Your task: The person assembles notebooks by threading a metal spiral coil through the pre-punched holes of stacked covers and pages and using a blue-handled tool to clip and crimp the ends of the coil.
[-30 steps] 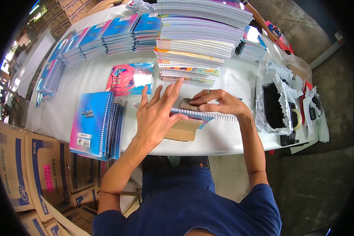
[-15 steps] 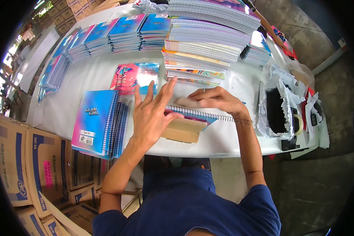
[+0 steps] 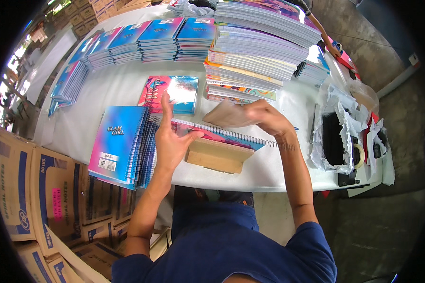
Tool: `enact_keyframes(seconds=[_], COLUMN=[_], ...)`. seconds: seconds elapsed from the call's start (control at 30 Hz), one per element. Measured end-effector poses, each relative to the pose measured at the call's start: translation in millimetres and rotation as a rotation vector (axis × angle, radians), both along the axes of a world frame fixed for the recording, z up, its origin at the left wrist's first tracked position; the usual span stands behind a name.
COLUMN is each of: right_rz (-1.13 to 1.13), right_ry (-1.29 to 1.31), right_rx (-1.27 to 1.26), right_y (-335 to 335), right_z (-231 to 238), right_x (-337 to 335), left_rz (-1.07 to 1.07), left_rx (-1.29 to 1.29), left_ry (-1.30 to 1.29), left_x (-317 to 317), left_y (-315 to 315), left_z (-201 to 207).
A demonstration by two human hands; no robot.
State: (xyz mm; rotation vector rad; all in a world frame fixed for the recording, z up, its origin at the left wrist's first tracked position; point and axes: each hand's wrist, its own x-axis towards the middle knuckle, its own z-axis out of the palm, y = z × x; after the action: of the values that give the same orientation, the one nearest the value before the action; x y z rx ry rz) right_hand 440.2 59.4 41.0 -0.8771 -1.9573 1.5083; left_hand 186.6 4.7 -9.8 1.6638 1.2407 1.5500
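A notebook (image 3: 231, 137) with a pink and blue cover stands on edge before me, its spine upward. A wire coil (image 3: 257, 140) runs along that spine and sticks out past its right end, below my right wrist. My left hand (image 3: 169, 144) holds the notebook's left end, thumb on the near side. A tan cardboard block (image 3: 217, 155) stands against its near face. My right hand (image 3: 267, 118), smeared by motion, is closed on a flat tan piece (image 3: 225, 114) just above and beyond the coil; its material is blurred.
Finished-looking spiral notebooks (image 3: 120, 141) are stacked at left. A pink and blue cover (image 3: 170, 94) lies flat beyond my hands. Tall stacks of pages (image 3: 264, 42) and rows of blue notebooks (image 3: 160, 33) stand behind. At right is a paper-lined box (image 3: 333, 137) with a tape roll (image 3: 359, 155); cartons (image 3: 56, 198) stand lower left.
My left hand has drawn back left along the notebook, uncovering more of its spine. My right hand has lifted the tan piece off the coil. The view has shifted slightly.
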Motion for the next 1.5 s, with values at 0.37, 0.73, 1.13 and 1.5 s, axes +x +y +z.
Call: enact_keyframes(seconds=[0.37,0.73,1.13,1.5], right_rz=[0.035,0.026,-0.321,-0.822], right_ry=[-0.213,0.156,-0.52,-0.828], right_rx=[0.043,-0.127,0.331,0.857], right_y=[1,9,-39,-46], right_z=[5,2,26,-90], right_x=[-7,-10,86,166], left_rz=[-0.25,-0.269,-0.68,-0.416], left_rx=[-0.065,-0.142,-0.227,0.025], left_ry=[-0.318,-0.395,-0.133,-0.123], left_x=[4,5,-21,-37], left_y=[3,5,27,-4], left_z=[-17,-19,-12,104])
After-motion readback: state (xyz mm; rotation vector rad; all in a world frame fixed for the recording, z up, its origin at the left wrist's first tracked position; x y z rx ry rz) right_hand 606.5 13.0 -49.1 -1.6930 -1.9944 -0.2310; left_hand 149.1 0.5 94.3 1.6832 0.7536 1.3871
